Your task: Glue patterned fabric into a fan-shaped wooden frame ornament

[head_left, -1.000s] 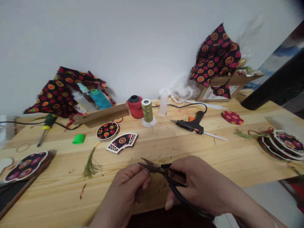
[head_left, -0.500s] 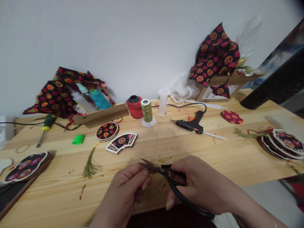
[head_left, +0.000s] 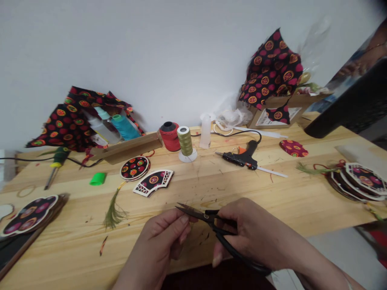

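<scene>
My right hand (head_left: 246, 233) grips a pair of black-handled scissors (head_left: 208, 217), blades pointing left and slightly parted. My left hand (head_left: 169, 235) is closed in a pinch just under the blades; what it holds, if anything, is too small to make out. Beyond the hands lies a fan-shaped ornament (head_left: 155, 182) of white lattice and dark printed fabric. Behind it is a round fabric ornament (head_left: 135, 168) with an olive tassel (head_left: 115, 211) trailing toward me.
A black glue gun (head_left: 238, 156) lies right of centre. Behind stand a red thread spool (head_left: 169, 137) and an olive one (head_left: 185, 143). Stacked ornaments sit at right (head_left: 359, 181) and left (head_left: 30, 217). A screwdriver (head_left: 54, 171) and green cap (head_left: 98, 179) are at left.
The scissor blades have come slightly closer together. Both hands stay nearly in place, and the view has shifted a little. At the far right, part of another person's arm has come into sight.
</scene>
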